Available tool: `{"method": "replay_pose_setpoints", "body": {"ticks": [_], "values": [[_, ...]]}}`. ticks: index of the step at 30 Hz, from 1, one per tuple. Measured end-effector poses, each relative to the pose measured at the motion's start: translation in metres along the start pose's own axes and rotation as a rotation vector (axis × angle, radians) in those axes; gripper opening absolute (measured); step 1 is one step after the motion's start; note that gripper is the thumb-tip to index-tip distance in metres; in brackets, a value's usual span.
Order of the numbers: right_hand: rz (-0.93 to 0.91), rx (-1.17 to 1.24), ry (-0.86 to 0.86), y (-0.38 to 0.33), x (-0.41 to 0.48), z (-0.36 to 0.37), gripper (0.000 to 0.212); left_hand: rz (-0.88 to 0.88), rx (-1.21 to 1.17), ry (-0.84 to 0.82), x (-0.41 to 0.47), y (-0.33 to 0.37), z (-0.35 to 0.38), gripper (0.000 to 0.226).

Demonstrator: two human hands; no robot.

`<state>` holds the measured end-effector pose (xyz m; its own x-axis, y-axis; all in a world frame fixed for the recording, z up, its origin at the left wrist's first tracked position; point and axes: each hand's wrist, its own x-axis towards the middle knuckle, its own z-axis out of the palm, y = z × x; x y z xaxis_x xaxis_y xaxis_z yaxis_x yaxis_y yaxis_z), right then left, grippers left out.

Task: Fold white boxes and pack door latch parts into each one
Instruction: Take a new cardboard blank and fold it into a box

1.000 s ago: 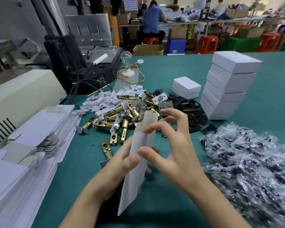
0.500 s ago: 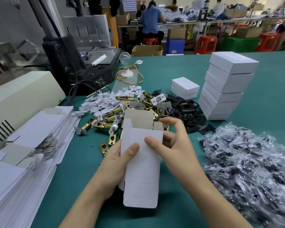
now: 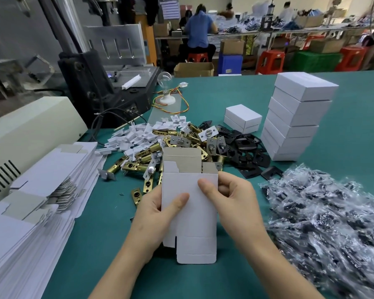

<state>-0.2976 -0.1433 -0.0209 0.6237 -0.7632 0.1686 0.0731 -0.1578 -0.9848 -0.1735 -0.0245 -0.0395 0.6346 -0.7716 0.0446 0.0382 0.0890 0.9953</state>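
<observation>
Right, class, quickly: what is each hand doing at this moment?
Left hand: holds the box, thumb on its front.
Right hand: holds the same box, thumb on its front.

A teal table [image 3: 235,89] fronts a workshop with red stools [image 3: 270,61], green crates [image 3: 313,61] and a long workbench [image 3: 289,31].
</observation>
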Motion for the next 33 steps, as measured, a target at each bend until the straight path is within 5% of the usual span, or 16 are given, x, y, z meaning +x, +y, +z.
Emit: {"method": "replay_pose_setpoints", "body": {"ticks": [6,33], "values": [[-0.114,0.018,-0.001,-0.0034,-0.0018,0.0032,0.033,0.144,-0.031,0.122,0.0021,-0.0026,-0.0013,0.064],[-0.071,-0.03,-0.141,0.0012,0.0037,-0.0023,0.017,0.258,0.166,0.088,-0.0026,-0.0052,-0.0077,0.028]]}}
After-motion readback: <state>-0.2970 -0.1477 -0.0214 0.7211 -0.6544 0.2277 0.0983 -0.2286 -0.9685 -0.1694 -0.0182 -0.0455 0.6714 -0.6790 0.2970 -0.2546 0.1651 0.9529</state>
